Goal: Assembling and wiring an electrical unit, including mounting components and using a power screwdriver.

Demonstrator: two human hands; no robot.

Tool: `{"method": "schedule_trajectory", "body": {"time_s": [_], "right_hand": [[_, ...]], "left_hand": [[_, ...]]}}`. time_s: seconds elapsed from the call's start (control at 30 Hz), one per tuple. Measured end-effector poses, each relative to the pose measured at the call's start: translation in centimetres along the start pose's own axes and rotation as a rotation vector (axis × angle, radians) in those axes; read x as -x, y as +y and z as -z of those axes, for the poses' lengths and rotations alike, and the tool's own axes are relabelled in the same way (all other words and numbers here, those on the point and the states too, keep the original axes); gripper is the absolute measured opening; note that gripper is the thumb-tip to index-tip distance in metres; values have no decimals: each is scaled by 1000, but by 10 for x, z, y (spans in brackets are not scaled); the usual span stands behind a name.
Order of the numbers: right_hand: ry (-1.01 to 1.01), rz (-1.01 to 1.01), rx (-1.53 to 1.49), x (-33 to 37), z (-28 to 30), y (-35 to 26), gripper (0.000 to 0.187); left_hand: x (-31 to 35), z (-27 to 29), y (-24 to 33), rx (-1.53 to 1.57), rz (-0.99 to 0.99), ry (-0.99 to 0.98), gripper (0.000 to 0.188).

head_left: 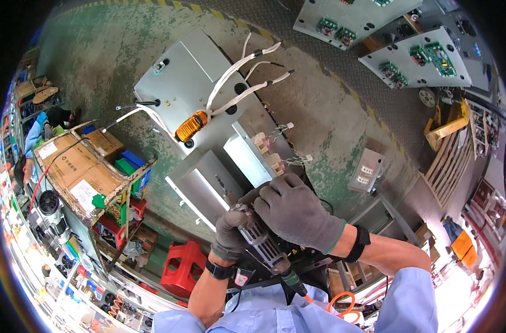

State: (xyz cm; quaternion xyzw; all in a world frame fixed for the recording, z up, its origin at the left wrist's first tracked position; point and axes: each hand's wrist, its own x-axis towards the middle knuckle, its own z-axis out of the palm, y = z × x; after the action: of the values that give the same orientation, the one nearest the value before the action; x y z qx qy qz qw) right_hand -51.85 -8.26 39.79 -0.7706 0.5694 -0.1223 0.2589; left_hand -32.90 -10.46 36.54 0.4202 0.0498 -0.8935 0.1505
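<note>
A dark power drill [262,244] with a green tail end lies slantwise before my body, its metal chuck and bit pointing away to the upper left. My gloved left hand [231,236] is closed around the drill's left side, behind the chuck. From the right, my gloved right hand [297,213] is curled against the front of the drill; part of its grip is hidden. Beyond the bit stands a bent sheet-metal box [200,176] on a large grey metal panel [192,83]. An upright metal plate [247,154] with pale connectors is just past my right hand.
An orange coil [191,126] with thick white cables sits on the panel. At left are cartons on a rack [119,188] and a red stool [184,268]. A small grey box [366,170] is on the floor at right. Circuit-board panels [417,62] stand far right.
</note>
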Motion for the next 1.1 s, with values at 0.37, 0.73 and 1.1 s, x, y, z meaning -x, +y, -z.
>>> {"method": "schedule_trajectory", "body": {"time_s": [0.37,0.73,1.1], "right_hand": [[67,-159,-187,-10,-3,37,23],[152,-263,-574,-90,-165,205,13],[60,114,-222,-110,-243,229,12]], "left_hand": [[-9,-1,-7,218,-86,-33,76],[-32,24,-7,216,-58,237,67],[-33,29,-2,241,-52,158,53]]}}
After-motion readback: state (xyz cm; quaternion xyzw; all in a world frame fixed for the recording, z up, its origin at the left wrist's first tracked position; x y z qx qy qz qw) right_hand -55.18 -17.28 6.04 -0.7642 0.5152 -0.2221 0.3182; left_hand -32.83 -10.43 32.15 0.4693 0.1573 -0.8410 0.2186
